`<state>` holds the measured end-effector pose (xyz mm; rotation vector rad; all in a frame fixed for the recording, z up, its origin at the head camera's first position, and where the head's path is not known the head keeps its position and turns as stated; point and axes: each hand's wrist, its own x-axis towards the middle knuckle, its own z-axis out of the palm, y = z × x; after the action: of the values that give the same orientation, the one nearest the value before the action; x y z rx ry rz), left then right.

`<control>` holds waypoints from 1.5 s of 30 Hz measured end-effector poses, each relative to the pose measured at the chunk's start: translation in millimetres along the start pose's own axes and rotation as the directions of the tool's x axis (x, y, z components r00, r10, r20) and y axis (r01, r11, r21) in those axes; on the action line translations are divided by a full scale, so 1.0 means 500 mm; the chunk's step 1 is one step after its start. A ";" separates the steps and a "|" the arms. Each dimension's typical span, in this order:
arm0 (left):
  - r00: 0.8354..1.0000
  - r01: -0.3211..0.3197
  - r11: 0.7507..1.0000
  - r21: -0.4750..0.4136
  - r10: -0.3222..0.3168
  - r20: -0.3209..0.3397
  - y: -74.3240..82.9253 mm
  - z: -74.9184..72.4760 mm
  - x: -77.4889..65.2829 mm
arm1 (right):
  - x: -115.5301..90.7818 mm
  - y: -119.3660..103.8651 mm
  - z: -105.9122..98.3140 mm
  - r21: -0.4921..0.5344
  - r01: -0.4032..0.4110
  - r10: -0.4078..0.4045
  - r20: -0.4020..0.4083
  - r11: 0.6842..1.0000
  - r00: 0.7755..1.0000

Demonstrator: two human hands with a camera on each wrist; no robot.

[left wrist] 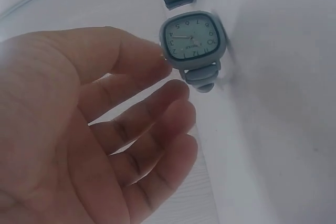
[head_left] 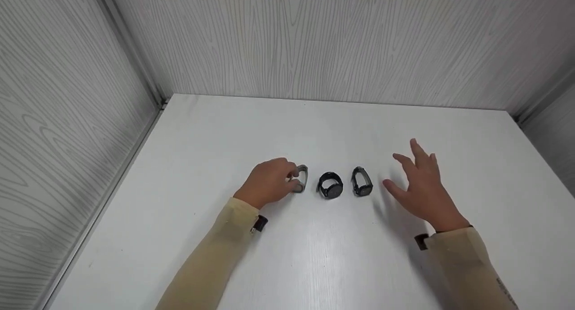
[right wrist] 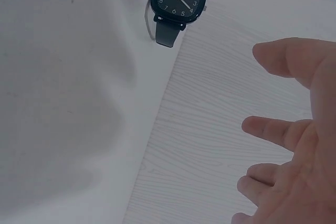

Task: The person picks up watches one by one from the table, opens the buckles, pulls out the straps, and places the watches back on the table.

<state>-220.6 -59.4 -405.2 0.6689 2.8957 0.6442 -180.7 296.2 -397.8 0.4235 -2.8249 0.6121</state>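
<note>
A grey wristwatch with a rounded-square face stands looped on the white table, leftmost of three watches. My left hand pinches its left side between thumb and fingertips; the left wrist view shows the watch face beside the thumb tip. To its right stands a black wristwatch with a round face. Rightmost is a dark wristwatch with a squarish black face and white numerals, clear in the right wrist view. My right hand hovers right of that watch, fingers spread, touching nothing.
The white table meets a wood-grain panel at the back. Another such panel rises along the left edge, and a further one stands at the right.
</note>
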 end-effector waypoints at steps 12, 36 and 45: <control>1.000 -0.008 0.999 -0.031 0.009 0.026 -0.019 -0.008 -0.003 | -0.001 0.000 0.004 0.010 0.035 -0.035 -0.012 0.999 0.999; 0.996 -0.089 0.996 -0.017 0.089 0.015 -0.023 -0.010 0.004 | -0.002 -0.006 0.003 -0.017 -0.027 0.028 0.082 0.999 0.996; 0.967 -0.175 0.983 -0.055 0.162 -0.196 -0.024 -0.020 0.004 | 0.001 -0.016 0.004 0.002 -0.043 0.042 0.085 0.999 0.996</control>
<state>-229.2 -72.0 -401.2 0.8984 2.9922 0.8743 -178.7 288.3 -396.5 0.4001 -2.9206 0.6219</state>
